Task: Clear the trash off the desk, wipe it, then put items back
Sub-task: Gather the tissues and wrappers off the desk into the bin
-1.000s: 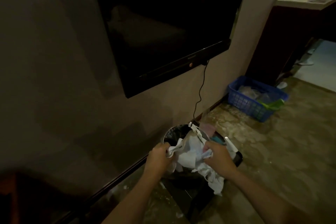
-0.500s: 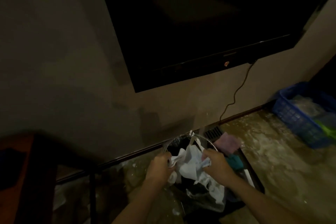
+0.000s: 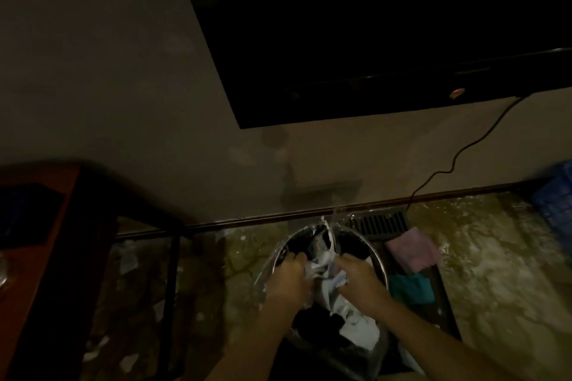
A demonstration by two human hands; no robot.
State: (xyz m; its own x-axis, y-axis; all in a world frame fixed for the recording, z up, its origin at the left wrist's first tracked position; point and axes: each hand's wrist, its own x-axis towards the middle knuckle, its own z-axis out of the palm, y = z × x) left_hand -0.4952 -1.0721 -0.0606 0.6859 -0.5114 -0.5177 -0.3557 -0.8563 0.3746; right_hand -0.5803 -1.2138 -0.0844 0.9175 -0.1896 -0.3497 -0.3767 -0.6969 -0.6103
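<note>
Over the bin [image 3: 380, 263] on the floor, by the wall, your left hand [image 3: 286, 280] & right hand [image 3: 360, 281] each clutch crumpled paper trash [image 3: 322, 267], held w/in the bin's mouth; table [image 3: 46, 257] off left.

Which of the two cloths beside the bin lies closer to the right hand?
The teal cloth, just right of the right hand gripping crumpled paper; the pink cloth lies beyond it, farther off.

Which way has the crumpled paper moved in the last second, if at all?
Yes. Against the bin's metal rim, the crumpled paper has sunk lower into the bin's mouth, as the left hand and right hand gripping it drew closer together.
</note>
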